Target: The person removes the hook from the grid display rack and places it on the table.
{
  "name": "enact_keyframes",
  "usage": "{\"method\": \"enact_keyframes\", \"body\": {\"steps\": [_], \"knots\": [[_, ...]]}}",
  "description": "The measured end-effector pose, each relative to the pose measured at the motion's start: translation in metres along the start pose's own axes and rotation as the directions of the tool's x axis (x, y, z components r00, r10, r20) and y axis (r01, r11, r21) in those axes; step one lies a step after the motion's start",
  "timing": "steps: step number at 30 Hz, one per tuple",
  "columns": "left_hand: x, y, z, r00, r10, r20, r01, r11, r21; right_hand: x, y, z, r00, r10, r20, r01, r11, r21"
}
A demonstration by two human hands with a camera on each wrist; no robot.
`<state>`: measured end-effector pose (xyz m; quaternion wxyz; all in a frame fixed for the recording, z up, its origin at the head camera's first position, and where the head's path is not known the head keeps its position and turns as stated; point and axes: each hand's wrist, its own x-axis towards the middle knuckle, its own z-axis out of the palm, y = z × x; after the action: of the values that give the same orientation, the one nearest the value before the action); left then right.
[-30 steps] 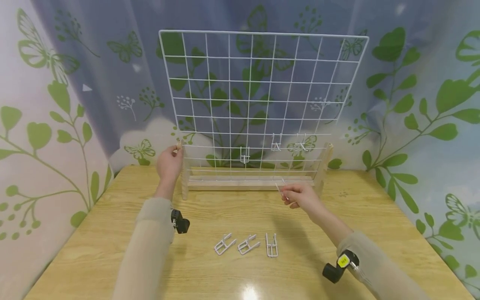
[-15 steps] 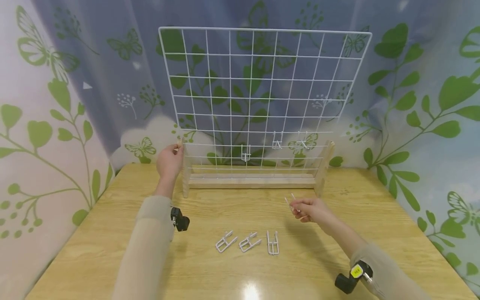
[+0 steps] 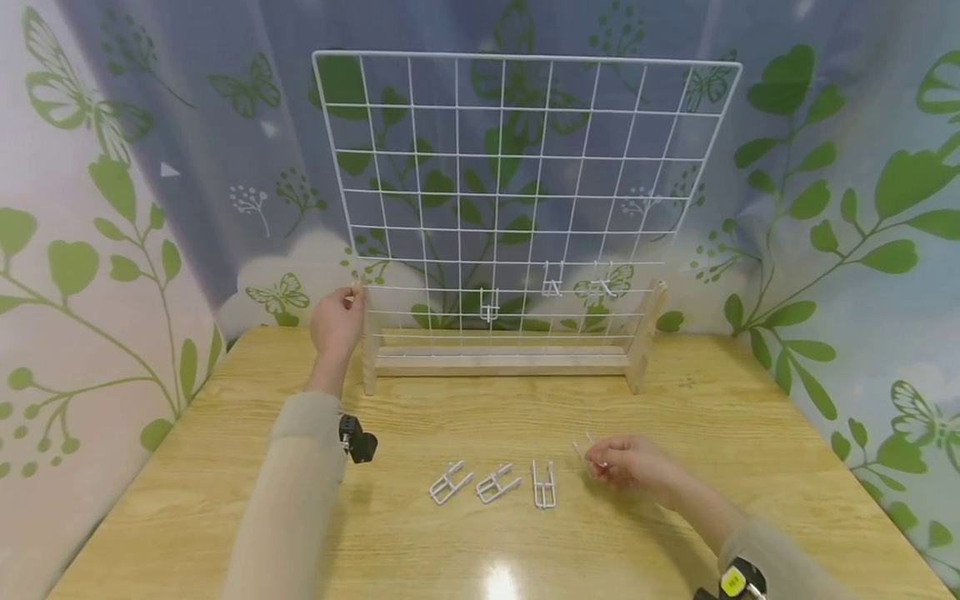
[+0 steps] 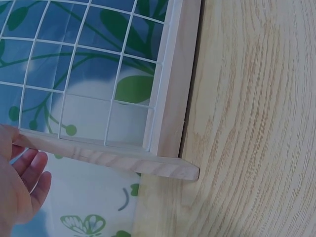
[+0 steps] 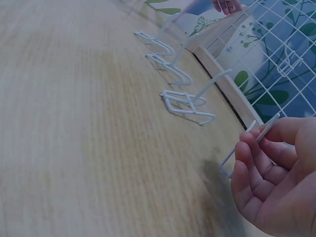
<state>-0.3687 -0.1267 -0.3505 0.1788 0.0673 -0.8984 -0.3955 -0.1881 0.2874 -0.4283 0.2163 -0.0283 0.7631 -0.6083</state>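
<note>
Thumb and fingers of my left hand [image 3: 337, 323] grip the top of the left wooden post [image 4: 113, 160] of a stand. That stand holds an upright white wire grid panel [image 3: 527, 57]. My right hand [image 3: 633, 468], low over the table at the right, pinches a white wire hook [image 5: 269, 126] between thumb and fingers; its prongs point up and away. Left of this hand, a row of three similar hooks lies on the table: the nearest hook [image 3: 543, 485], a middle hook [image 3: 495, 485] and a far-left hook [image 3: 448, 483].
Three hooks hang on the lower grid: a left hook [image 3: 490, 308], a middle hook [image 3: 552, 287] and a right hook [image 3: 603, 287]. The stand's wooden base bar [image 3: 502, 367] sits toward the back of the wooden table [image 3: 420, 425]. Patterned curtain [image 3: 262, 208] surrounds the table.
My right hand has come down and back from the grid's lower right, carrying the wire hook closer to the tabletop. My left hand stays on the post.
</note>
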Motion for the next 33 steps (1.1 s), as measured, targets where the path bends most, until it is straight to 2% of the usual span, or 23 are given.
{"method": "enact_keyframes", "body": {"steps": [7,20,28,33], "knots": [[0.0,-0.001,0.0,1.0,-0.007,0.0,0.007,1.0,-0.008,-0.005,0.007,0.006,0.999,0.034,0.012,-0.035,0.997,0.066],[0.001,0.0,0.0,1.0,0.002,0.003,-0.002,1.0,0.006,-0.008,0.01,0.014,0.997,0.038,0.074,-0.05,0.985,0.165],[-0.001,-0.003,-0.003,1.0,-0.003,0.011,0.003,1.0,0.01,-0.004,0.009,0.02,0.996,0.037,0.075,-0.047,0.991,0.127],[0.001,-0.002,-0.002,1.0,0.025,0.018,-0.025,0.999,0.031,-0.003,0.009,0.02,0.998,0.042,0.054,-0.049,0.989,0.141]]}}
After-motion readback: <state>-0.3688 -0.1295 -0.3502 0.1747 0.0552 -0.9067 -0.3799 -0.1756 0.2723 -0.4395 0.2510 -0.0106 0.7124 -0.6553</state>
